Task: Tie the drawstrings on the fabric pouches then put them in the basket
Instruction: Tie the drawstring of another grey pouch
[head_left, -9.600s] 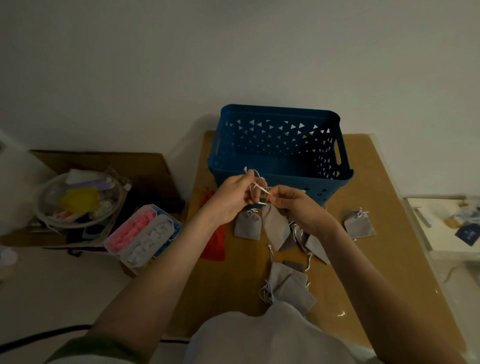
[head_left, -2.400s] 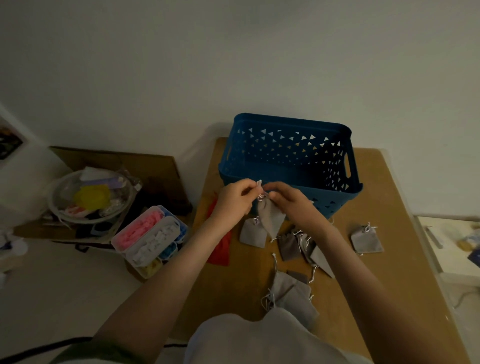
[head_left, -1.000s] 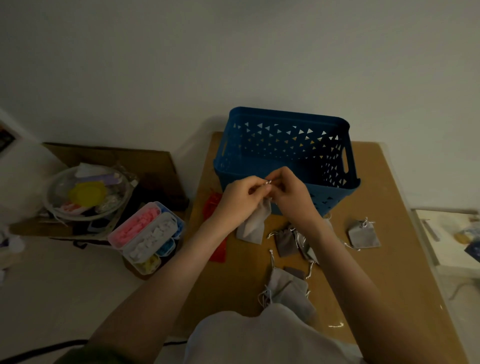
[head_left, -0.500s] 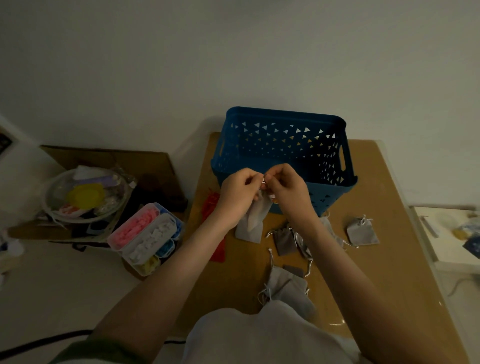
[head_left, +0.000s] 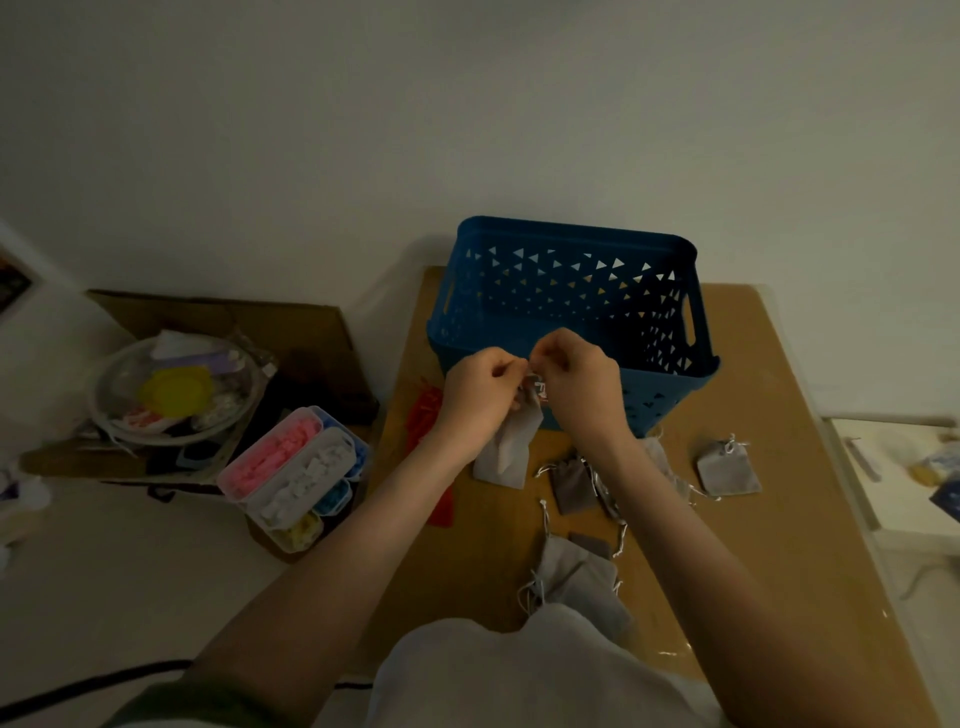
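A: Status?

B: Left hand (head_left: 480, 387) & right hand (head_left: 582, 382) each pinch the white drawstring (head_left: 537, 385) of one grey pouch (head_left: 511, 447). It hangs btwn them, just in front of the blue basket (head_left: 571, 244). Knot prob. mid-tie.

A: Anything in the basket?

B: No pouch visible inside, tho the floor's dark. Several lie on the table (head_left: 779, 545). The right-side pouch (head_left: 727, 470) looks cinched, others unclear. Most of the job's left, imo.

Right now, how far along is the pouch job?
Done: the pouch on the right looks tied but lies outside the basket. In hand: left hand and right hand pinch the drawstrings of the held pouch. Left: the loose pouches on the table.
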